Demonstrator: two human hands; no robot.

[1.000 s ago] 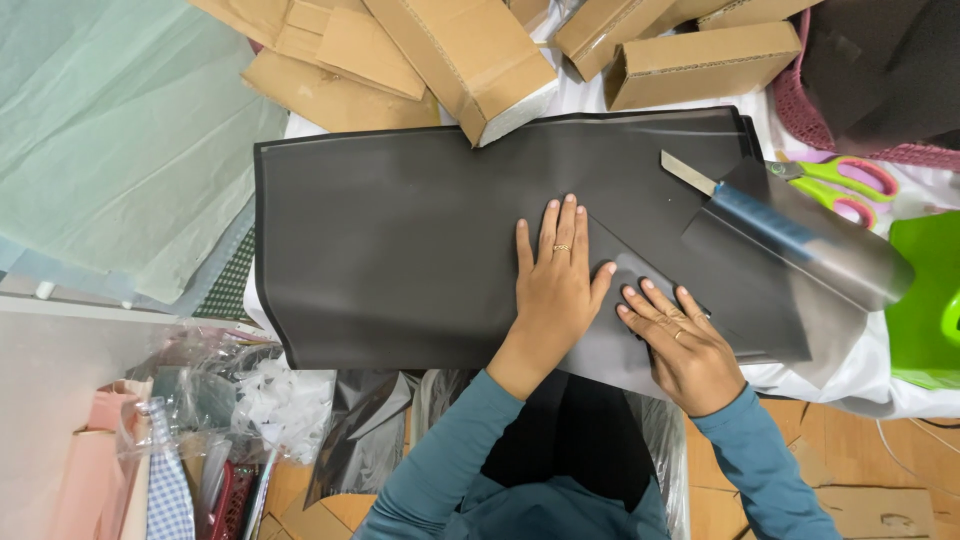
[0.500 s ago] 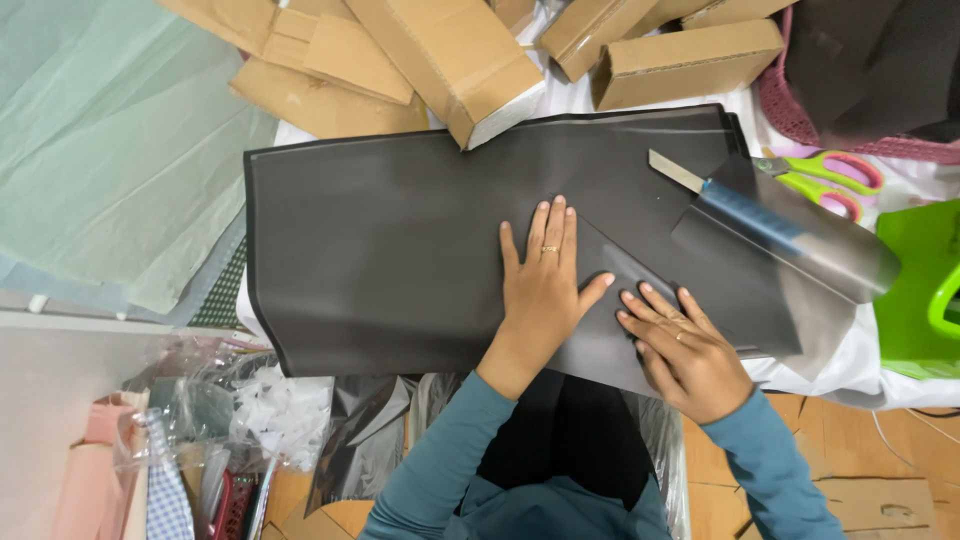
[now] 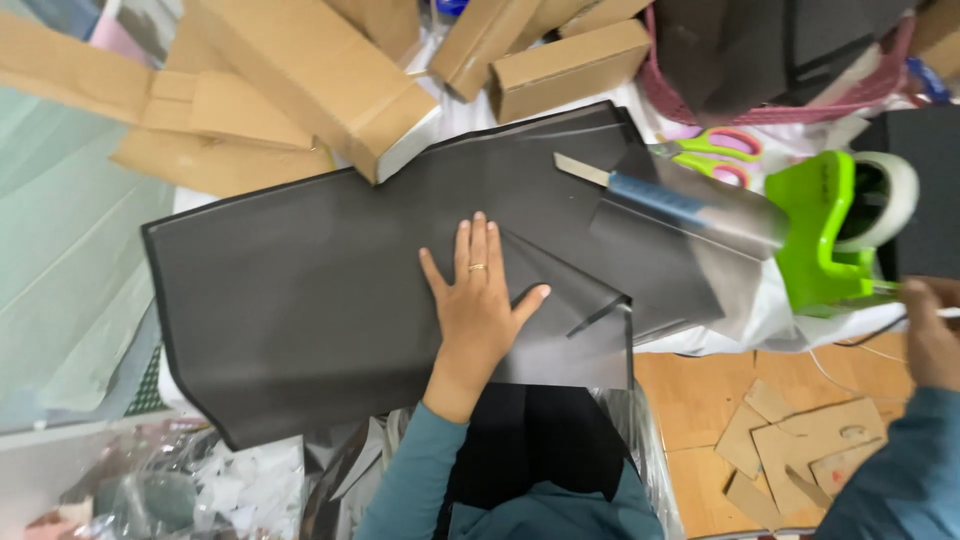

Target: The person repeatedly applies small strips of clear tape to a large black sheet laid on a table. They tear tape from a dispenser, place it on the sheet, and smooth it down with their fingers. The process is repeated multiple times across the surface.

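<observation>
while boxes [image 3: 330,90] crowd it, left hand [image 3: 480,300] flattens sheet [image 3: 300,300].

Even, fairly bright light falls from above, so shadows are soft and short, with only a thin dark edge under the left hand [image 3: 480,305] and beneath the lifted flap of the black sheet [image 3: 300,300] just right of it. A dull sheen lies across the sheet near that hand, and the glossy clear film [image 3: 735,215] beyond it to the right carries a pale glare. The right hand [image 3: 932,335] at the frame's edge is smeared by motion blur, and the cardboard boxes [image 3: 330,85] beyond the left hand look stretched and slightly soft toward the top edge.
</observation>
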